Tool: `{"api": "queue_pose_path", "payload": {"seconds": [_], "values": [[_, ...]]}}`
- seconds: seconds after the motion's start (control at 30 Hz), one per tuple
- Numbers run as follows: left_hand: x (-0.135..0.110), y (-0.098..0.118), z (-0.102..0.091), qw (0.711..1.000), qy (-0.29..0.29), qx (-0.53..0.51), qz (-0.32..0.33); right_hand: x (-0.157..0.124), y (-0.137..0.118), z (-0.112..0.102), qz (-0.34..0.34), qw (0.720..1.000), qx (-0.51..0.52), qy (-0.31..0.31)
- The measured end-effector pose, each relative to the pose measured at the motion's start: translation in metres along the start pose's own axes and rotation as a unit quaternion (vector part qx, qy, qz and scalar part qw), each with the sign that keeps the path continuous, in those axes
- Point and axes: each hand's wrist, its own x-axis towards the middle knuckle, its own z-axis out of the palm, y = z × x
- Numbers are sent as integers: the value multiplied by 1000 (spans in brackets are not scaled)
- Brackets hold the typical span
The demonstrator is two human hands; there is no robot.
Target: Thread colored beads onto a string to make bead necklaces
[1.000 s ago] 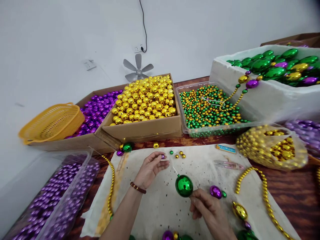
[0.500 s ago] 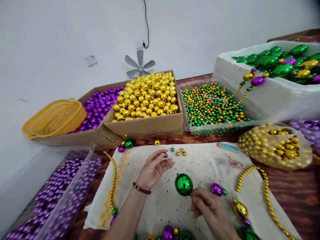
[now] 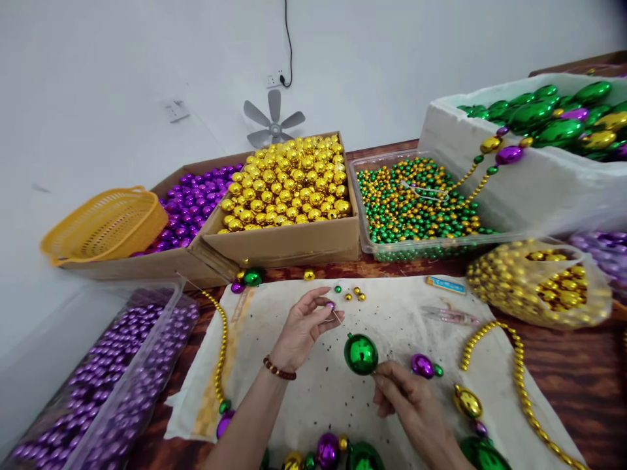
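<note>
Between the thumb and fingers of my left hand [image 3: 304, 323] is a small purple bead [image 3: 330, 305], with a thin pale string [image 3: 339, 318] looping beside the fingertips. My right hand [image 3: 404, 391] is closed at the lower right end of a large shiny green ball [image 3: 361, 354], holding it above the white cloth; what the fingertips pinch there is partly hidden. Right of the ball lies a purple ball [image 3: 422, 366] with a small green bead touching it. Strung balls, among them a purple one [image 3: 328, 450], run along the bottom edge. Loose gold beads [image 3: 356, 291] and a green bead [image 3: 337, 288] sit beyond my left hand.
Behind the cloth [image 3: 313, 405] stand boxes of purple balls [image 3: 196, 199] and gold balls [image 3: 294, 183], plus a clear bin of small beads [image 3: 416, 202]. Snippers [image 3: 450, 316] and a gold bead strand [image 3: 519, 365] lie to the right. A purple-bead tub [image 3: 102, 378] stands left.
The string that ran straight from the left hand to the green ball's top is now apart from the ball and bunched at the left fingers. The view has shifted slightly.
</note>
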Motion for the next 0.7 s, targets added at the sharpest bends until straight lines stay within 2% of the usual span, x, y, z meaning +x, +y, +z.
{"api": "queue_pose_path", "payload": {"seconds": [0.13,0.2,0.3,0.4,0.47,0.57,0.6,0.7], "values": [[-8,-10,10,998,-14,61,-13,6,6,-3,13,1000,-16,20],[-11,-16,15,995,-4,99,-8,9,10,-5,33,999,-26,25],[-15,-20,19,984,34,175,18,10,16,-10,53,996,-63,16],[-19,-17,24,971,52,221,71,9,15,-19,50,987,-149,10],[-24,-11,29,964,49,236,107,10,4,-26,18,977,-212,22],[-32,0,39,955,34,253,148,18,-26,-33,-70,964,-255,36],[-35,4,42,952,29,259,160,22,-37,-34,-98,962,-254,24],[-42,14,51,943,26,278,182,36,-61,-29,-157,951,-260,-64]]}}
